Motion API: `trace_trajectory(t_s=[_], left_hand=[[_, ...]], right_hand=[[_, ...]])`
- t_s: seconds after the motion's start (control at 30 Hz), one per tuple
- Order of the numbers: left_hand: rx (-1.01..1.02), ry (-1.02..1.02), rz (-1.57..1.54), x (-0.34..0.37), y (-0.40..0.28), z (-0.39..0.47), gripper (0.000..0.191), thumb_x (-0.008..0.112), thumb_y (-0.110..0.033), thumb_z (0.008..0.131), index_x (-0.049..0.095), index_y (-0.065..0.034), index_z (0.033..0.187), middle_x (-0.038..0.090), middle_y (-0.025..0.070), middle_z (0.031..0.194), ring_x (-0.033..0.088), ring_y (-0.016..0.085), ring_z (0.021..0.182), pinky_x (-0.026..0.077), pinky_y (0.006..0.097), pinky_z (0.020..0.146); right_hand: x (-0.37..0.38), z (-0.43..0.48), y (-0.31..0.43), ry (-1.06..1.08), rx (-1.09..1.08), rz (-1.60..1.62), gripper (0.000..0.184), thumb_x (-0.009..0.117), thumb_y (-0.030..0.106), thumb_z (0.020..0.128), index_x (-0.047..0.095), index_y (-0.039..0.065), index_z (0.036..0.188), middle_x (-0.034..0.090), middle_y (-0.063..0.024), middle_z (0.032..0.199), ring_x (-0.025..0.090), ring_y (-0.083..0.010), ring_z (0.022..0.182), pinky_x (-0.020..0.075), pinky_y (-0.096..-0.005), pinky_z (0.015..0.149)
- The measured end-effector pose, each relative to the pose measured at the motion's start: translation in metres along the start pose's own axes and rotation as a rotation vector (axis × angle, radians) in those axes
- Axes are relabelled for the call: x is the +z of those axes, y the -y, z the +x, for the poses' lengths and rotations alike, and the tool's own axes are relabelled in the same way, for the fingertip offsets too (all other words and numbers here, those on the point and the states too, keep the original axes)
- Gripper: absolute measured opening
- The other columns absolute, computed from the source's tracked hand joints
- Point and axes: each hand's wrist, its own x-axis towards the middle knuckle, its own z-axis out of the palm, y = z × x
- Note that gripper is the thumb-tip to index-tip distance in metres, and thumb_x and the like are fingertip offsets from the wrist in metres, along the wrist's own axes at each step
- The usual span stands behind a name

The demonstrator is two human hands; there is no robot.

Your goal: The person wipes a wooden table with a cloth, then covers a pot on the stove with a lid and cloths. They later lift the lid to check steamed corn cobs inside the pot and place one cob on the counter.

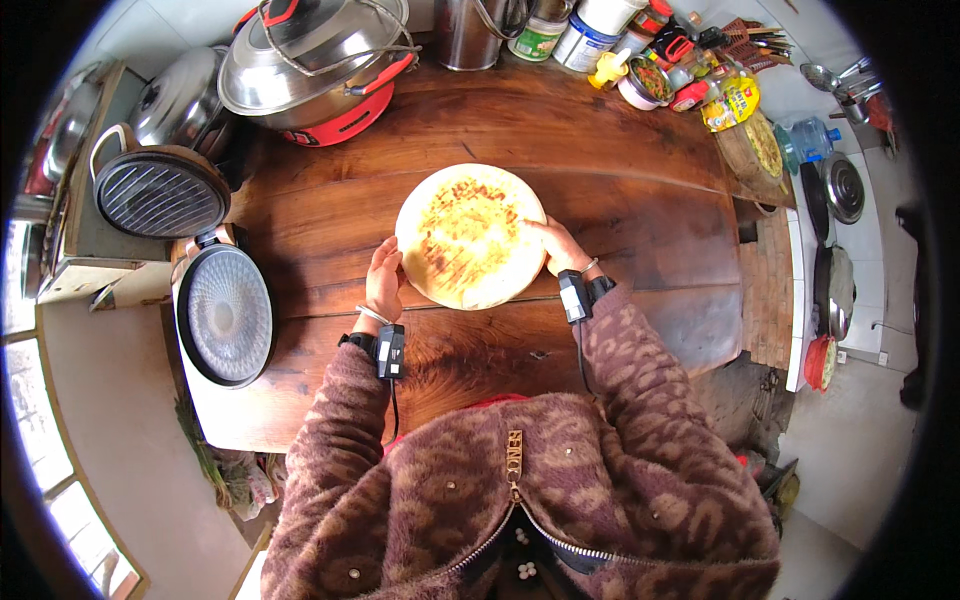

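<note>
Between my two hands is a round, pale plate or board, its exact kind unclear, bearing a browned flatbread that covers most of it. My left hand grips its left rim, fingers mostly beneath or behind the edge. On the right rim lies my right hand, its thumb over the top edge and the other fingers largely hidden. Below both hands is the wooden table. To the left, an electric griddle stands unfolded, with a round lower pan and a ridged upper plate.
A lidded steel pot on a red base stands at the back left. Jars, a bowl of chopped food and a yellow packet crowd the back right. Another flatbread lies on a round board near the right edge.
</note>
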Motion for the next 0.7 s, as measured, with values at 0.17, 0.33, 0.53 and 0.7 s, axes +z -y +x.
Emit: trace_trajectory(t_s=[0.17, 0.33, 0.53, 0.7], left_hand=[[-0.069, 0.011, 0.014, -0.001, -0.001, -0.004, 0.04, 0.046, -0.017, 0.089, 0.043, -0.0081, 0.127, 0.055, 0.0031, 0.114, 0.054, 0.014, 0.097, 0.043, 0.0305, 0.081], [-0.022, 0.1, -0.084, 0.011, 0.003, -0.017, 0.045, 0.048, -0.025, 0.089, 0.04, -0.0075, 0.13, 0.046, 0.0106, 0.128, 0.05, 0.022, 0.109, 0.041, 0.0348, 0.088], [-0.122, 0.154, -0.329, 0.025, 0.0, -0.017, 0.045, 0.047, -0.031, 0.089, 0.04, -0.0068, 0.127, 0.048, 0.0124, 0.123, 0.052, 0.026, 0.104, 0.044, 0.0362, 0.084], [-0.132, 0.209, -0.377, 0.039, 0.009, -0.017, 0.038, 0.038, -0.035, 0.091, 0.048, -0.0076, 0.116, 0.056, 0.0075, 0.113, 0.052, 0.022, 0.104, 0.043, 0.0393, 0.089]], right_hand=[[0.038, -0.003, 0.035, -0.119, -0.135, -0.072, 0.04, 0.061, 0.008, 0.08, 0.049, -0.007, 0.115, 0.061, -0.0115, 0.102, 0.059, -0.0163, 0.092, 0.0488, -0.0284, 0.08], [0.08, -0.026, 0.084, -0.203, -0.603, -0.79, 0.039, 0.069, 0.014, 0.073, 0.056, 0.003, 0.108, 0.065, -0.01, 0.092, 0.064, -0.0155, 0.078, 0.0508, -0.0268, 0.071], [0.085, -0.05, 0.082, -0.217, -1.041, -1.509, 0.039, 0.065, 0.011, 0.069, 0.059, 0.016, 0.107, 0.063, -0.0051, 0.093, 0.059, -0.024, 0.087, 0.0501, -0.0349, 0.075], [0.063, -0.06, 0.023, 0.091, -0.977, -1.786, 0.043, 0.06, 0.011, 0.072, 0.055, 0.013, 0.115, 0.057, -0.0033, 0.111, 0.049, -0.0226, 0.105, 0.0384, -0.0364, 0.093]])
